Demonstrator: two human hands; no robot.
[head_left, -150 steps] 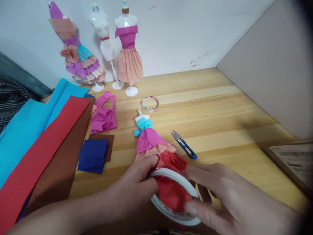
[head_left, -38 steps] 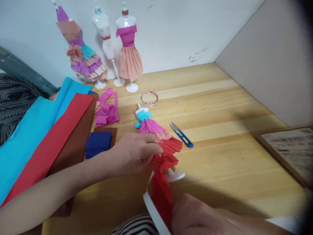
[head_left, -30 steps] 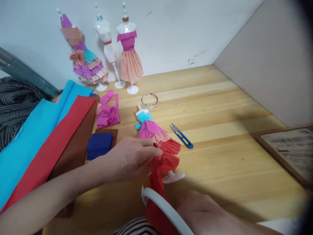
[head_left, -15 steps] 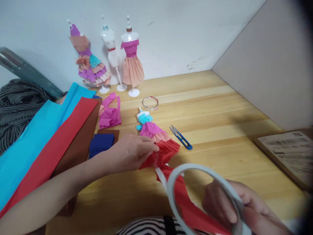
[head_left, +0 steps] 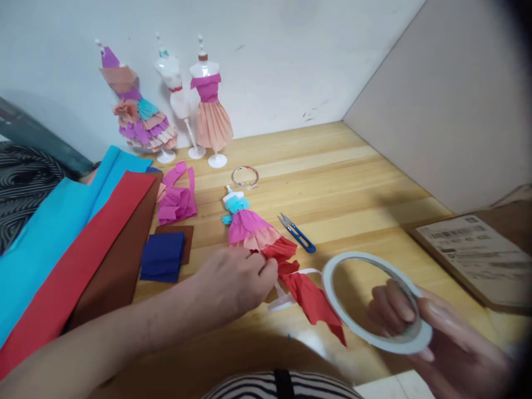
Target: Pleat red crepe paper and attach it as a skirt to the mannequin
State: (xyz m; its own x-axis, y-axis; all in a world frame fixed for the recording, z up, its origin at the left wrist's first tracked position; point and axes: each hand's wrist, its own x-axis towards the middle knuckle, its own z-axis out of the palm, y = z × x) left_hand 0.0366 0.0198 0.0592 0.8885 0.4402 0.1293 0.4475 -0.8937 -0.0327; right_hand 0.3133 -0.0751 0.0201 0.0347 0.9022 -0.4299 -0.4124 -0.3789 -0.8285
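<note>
My left hand point(head_left: 245, 277) is closed, thumb and fingers pinched at the red crepe paper point(head_left: 282, 249) along the hem of a small doll-sized dress. The dress, with a turquoise top and a pink and peach skirt point(head_left: 249, 230), lies on a white mini mannequin, whose stand base point(head_left: 282, 301) shows beside my fingers. My right hand point(head_left: 449, 332) grips a roll of white tape point(head_left: 332, 302) by its right rim. A thin tape strip runs from the roll toward my left hand. A loose length of red crepe paper point(head_left: 311, 299) hangs between the hands.
Blue thread snips point(head_left: 297, 233) lie right of the dress, a metal ring point(head_left: 245, 177) behind it. Three mannequins, one in a pink-and-peach dress point(head_left: 214, 113), stand by the wall. Crepe paper sheets point(head_left: 78, 260) and folded blue paper point(head_left: 163, 255) lie left, a cardboard parcel point(head_left: 461, 255) right.
My right hand has moved right and slightly up with the tape roll, which now lies flatter. The red paper's loose end has come away from beneath the roll. My left hand stays at the hem.
</note>
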